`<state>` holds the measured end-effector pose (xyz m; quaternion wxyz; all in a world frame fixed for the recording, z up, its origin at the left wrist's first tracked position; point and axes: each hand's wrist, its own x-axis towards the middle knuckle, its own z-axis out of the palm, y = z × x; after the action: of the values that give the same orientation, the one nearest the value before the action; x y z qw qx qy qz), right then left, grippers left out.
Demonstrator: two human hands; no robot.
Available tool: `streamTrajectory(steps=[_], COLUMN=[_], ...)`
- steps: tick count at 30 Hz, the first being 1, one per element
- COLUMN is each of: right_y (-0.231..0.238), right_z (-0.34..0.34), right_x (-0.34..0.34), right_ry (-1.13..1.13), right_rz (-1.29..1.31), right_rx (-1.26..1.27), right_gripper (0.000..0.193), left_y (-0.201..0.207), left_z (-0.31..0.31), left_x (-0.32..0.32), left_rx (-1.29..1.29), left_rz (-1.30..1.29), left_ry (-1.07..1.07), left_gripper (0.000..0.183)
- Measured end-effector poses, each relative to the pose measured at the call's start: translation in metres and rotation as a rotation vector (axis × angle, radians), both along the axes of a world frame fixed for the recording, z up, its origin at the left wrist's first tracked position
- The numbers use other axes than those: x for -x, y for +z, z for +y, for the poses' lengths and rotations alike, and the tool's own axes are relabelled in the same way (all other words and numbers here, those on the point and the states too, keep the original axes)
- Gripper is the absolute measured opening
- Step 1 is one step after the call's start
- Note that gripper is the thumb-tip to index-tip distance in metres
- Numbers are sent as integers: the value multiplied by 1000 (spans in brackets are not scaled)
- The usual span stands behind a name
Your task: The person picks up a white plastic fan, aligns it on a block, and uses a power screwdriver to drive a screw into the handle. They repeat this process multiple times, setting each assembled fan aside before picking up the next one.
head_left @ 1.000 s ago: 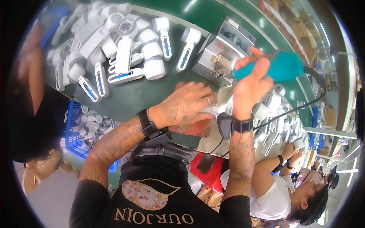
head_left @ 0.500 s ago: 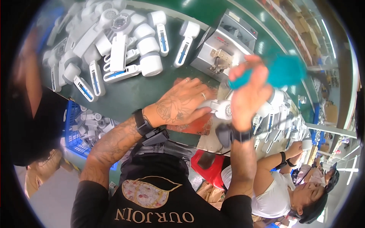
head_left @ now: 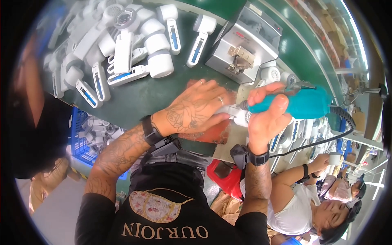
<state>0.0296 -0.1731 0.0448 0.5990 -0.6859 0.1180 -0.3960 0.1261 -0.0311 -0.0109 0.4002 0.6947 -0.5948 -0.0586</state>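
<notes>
My left hand point(head_left: 195, 109) presses down on a white handheld fan point(head_left: 241, 117). Its fingers curl over the handle, which they largely hide, while the grilled round head shows at the fingertips. Below the fan lies a worn red mat point(head_left: 204, 135). In my right hand point(head_left: 267, 116) is a teal electric screwdriver point(head_left: 306, 103), lying nearly level with its nose pointing left. That nose is just above the fan, near my left fingers; whether the bit touches it I cannot tell. A black cord trails from the tool's rear.
A grey metal box machine point(head_left: 249, 45) stands beyond my hands. Many white fans point(head_left: 159, 63) are heaped at the far left, more point(head_left: 300, 126) at the right. A blue basket point(head_left: 83, 151) of white parts sits lower left. A co-worker point(head_left: 300, 200) is at the right.
The screwdriver and my right hand have come down closer to the fan, and the tool has levelled out. My left hand stays on the fan.
</notes>
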Motion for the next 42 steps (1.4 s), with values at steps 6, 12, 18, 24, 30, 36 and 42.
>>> streamTrajectory(steps=[6,12,18,24,30,36,42], right_y=[-6,1,35,11,21,17,5], right_z=[2,-1,-5,-14,-12,13,22], right_x=[-2,-8,-61,-78,-48,22,29], right_ry=[80,3,-138,-47,73,8,-66], right_rz=[-41,107,9,21,43,-92,-45], right_rx=[-90,-67,200,189,151,-41,-18], right_gripper=[47,45,47,41,42,60,67], left_y=[5,1,3,3,-2,10,5], left_z=[1,2,5,7,6,2,8], left_x=[1,-1,1,2,-2,1,4], left_rx=[-33,16,21,25,70,-25,-58], left_rz=[-75,-88,-75,-70,-78,-27,-7], left_ry=[-23,25,1,-15,37,-22,-29], left_gripper=[39,39,35,34,36,39,38])
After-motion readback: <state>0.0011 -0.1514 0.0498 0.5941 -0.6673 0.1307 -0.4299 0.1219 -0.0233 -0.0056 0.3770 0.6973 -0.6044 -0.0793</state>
